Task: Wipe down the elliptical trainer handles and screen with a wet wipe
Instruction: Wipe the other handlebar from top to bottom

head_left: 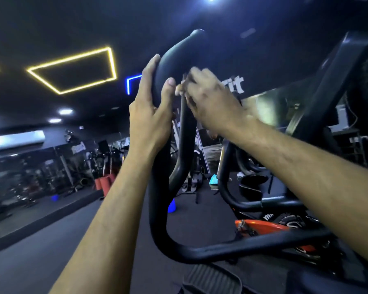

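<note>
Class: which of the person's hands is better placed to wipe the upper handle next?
Probably the right hand: it seems to hold a pale wipe against the handle, though blurred. The left hand only steadies it.

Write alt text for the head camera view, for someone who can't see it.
A person's left hand grips a black elliptical handle while the motion-blurred right hand works against the same handle just beside it, with something pale at its fingertips that is too blurred to identify. Behind is a dark gym with a yellow neon ceiling light and other machines.

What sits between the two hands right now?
In the head view, the black handle: the left hand grips it, and the blurred right hand works its other side.
</note>
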